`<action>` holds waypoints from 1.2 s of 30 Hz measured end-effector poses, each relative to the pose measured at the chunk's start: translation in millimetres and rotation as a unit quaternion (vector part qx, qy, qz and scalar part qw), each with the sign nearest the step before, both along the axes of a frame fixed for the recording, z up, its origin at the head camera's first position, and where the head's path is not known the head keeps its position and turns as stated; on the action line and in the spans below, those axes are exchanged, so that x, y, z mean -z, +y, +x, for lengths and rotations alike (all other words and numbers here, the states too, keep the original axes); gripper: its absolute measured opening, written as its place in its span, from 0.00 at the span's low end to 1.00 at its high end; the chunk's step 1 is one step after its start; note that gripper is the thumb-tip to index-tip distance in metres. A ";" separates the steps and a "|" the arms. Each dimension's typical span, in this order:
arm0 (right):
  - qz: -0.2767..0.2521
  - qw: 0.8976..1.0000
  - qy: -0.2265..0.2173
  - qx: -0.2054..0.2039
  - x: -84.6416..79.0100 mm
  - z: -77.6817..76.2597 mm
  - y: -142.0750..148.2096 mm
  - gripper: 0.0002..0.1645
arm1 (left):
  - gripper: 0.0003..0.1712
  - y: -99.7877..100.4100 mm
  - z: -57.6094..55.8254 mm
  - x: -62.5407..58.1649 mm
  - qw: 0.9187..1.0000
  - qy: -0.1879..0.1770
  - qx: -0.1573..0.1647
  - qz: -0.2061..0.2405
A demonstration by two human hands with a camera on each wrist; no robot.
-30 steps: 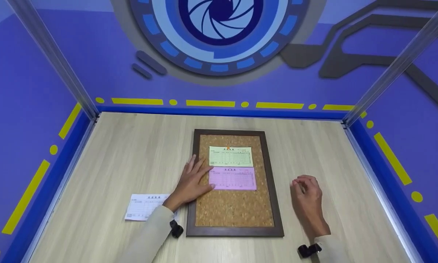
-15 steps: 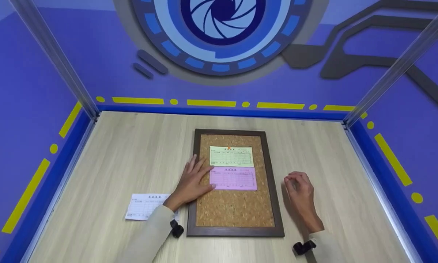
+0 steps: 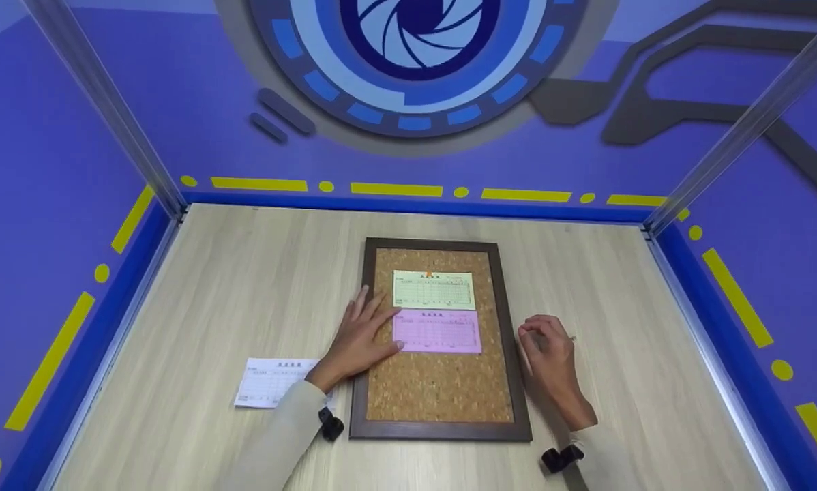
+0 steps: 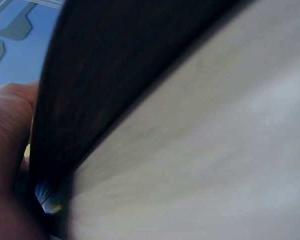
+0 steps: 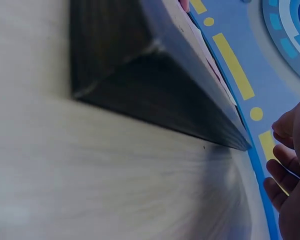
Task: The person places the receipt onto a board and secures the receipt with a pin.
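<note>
My left hand lies spread on the left side of a framed cork board. Its thumb and index fingertips press the left edge of a pink slip. Directly above that slip is a pale green slip, with an orange pushpin at its top edge. My right hand hovers just beside the board's right frame, thumb and index tips together and the other fingers curled. I cannot tell whether something small sits between those fingertips. In the right wrist view the dark frame corner stands near this hand.
A white printed slip lies on the wooden table left of the board, partly covered by my left sleeve. Blue panels with yellow dashes enclose the table at the back and both sides.
My right hand has moved left, from out over the table to the board's right edge, its pinched fingertips still together. My left hand and the slips stay as they were.
</note>
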State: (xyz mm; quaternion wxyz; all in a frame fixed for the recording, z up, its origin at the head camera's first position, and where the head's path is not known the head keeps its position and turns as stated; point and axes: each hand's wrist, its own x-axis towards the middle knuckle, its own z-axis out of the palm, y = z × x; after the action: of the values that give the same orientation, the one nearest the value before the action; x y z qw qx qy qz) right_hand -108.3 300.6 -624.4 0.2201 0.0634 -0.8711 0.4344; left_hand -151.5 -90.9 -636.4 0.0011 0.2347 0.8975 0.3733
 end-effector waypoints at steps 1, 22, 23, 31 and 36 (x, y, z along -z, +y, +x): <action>-0.004 1.000 -0.006 -0.002 -1.8 -0.7 -1.1 0.02 | 0.40 -0.3 -0.2 -0.8 1.000 -0.002 0.000 -0.006; 0.002 0.997 -0.041 -0.070 -20.0 -17.9 -27.7 0.04 | 0.41 -0.7 -2.5 7.1 1.000 0.003 0.005 0.014; 0.000 0.996 -0.041 -0.074 -21.2 -18.6 -29.4 0.04 | 0.41 -0.7 -2.7 7.3 1.000 0.001 0.005 0.012; -0.003 0.994 -0.049 -0.097 -23.6 -21.4 -40.7 0.01 | 0.41 0.4 -1.4 0.6 1.000 -0.013 0.005 -0.009; 0.002 0.993 -0.066 -0.102 -26.3 -23.1 -47.4 0.03 | 0.40 -1.0 -1.1 0.3 1.000 -0.005 0.002 -0.014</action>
State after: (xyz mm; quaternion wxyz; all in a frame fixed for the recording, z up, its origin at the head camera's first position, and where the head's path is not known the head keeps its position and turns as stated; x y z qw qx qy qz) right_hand -131.4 253.3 -598.0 0.1167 0.1240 -0.8737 0.4558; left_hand -152.6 -91.9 -636.7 0.0093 0.2341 0.9021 0.3623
